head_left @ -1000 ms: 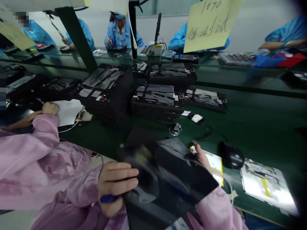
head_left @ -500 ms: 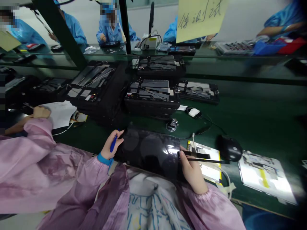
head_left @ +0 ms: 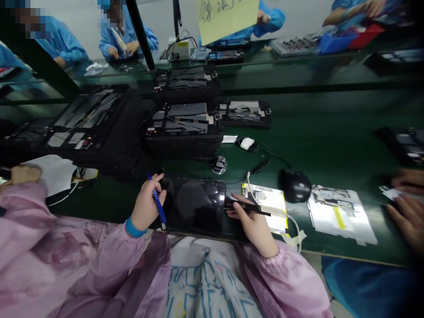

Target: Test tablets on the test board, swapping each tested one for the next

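Left hand (head_left: 146,204) clasping a blue tool (head_left: 159,206), right hand (head_left: 255,224) a black strip (head_left: 252,207), I hold the dark panel (head_left: 198,204) between them.

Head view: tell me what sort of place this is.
Probably an electronics assembly or repair workshop: stacked black rectangular device units, a long dark-green workbench, and people in light-blue smocks across it.

Dk green bench (head_left: 318,132). Back L: tall stack of blk units (head_left: 82,119). Ctr: lower stack (head_left: 182,121), another stack (head_left: 185,81) behind, single flat unit (head_left: 245,112) just R. Mid: small silver fixture (head_left: 219,164), coiled blk cable (head_left: 247,143) w/ white wrap. Front R: blk mouse (head_left: 294,184) btwn white/yellow flat pack (head_left: 273,201) & silver plate (head_left: 342,216) w/ yellow tape. Far R: dk device (head_left: 404,143). Dk glossy panel (head_left: 198,203) at nr edge, can't tell if fully flat.
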Demonstrator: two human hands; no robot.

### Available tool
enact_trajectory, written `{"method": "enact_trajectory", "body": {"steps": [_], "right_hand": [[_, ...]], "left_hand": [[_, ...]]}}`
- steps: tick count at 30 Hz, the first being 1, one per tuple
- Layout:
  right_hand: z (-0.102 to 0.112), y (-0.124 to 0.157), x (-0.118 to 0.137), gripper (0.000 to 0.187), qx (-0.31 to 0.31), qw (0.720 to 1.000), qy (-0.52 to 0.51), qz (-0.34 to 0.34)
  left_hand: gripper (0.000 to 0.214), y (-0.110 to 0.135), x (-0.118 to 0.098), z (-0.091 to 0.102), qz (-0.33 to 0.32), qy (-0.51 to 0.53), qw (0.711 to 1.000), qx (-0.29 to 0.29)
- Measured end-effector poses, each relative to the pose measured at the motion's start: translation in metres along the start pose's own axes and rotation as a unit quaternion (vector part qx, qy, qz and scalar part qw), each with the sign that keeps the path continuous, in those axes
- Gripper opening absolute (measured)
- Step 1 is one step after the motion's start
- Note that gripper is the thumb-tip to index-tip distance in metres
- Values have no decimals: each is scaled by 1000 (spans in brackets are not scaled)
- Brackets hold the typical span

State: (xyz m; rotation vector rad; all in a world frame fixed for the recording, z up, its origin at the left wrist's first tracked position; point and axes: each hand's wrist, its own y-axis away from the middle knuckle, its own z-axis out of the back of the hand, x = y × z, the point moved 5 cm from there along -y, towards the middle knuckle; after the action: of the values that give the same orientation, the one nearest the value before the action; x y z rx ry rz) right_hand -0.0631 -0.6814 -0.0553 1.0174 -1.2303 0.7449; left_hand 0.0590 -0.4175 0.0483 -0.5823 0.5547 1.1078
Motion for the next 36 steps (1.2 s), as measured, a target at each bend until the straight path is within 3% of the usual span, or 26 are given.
{"method": "enact_trajectory", "body": {"steps": [2,4,7,10,12,15,18,25,29,36], "right_hand": [[13,-1,10,62,-18,1000,-4,2],[27,-1,21,57,-42,999,-6,16],[38,-1,34,51,-28,999,-15,37],[44,-1,36,50,-14,998,-20,51],[49,-1,30,49,-30,998,-19,56],[56,-2,15,48,-51,997,17,62],[60,-1,9,42,-46,987,103,110],[57,7,23,25,37,920,281,270],[54,7,20,28,18,887,355,295],[52,8,14,26,7,864,393,315]], "left_hand": [[9,-8,-36,-26,-56,13,993,102],[7,-13,-73,-64,-127,47,965,226],[6,-19,-115,-122,-233,81,914,321],[8,-27,-130,-168,-246,107,885,381],[13,-34,-128,-184,-217,122,884,396],[15,-45,-121,-186,-166,132,902,376],[11,-50,-116,-184,-153,118,910,367],[17,-47,-118,-199,-199,-63,913,349],[13,-44,-119,-204,-178,-115,916,340],[12,-42,-124,-205,-178,-186,891,375]]}}
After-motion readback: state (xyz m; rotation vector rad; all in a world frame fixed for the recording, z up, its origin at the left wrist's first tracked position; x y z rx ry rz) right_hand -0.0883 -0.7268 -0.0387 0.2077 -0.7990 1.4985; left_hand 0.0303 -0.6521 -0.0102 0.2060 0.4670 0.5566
